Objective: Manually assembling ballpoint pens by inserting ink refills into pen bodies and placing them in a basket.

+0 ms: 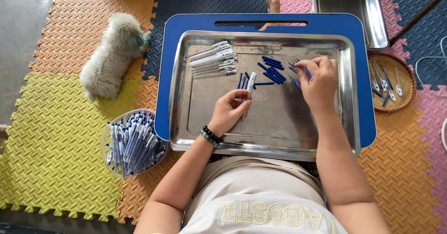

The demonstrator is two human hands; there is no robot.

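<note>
Pen barrel [251,83], light, stiff and slick, pinched mid-length by left hand [229,110]; right hand [319,82] closed on blue caps [298,71].

I see the metal tray [186,122] resting on the lap desk [368,99]. In the tray, pen barrels [215,59] lie far left, loose caps [272,68] to their right. Left of the desk on the floor mat [51,136]: a tub of pens [132,143], with a dog [111,54] behind it. Right: a basket [406,82], with a second tray [372,10] behind.
</note>
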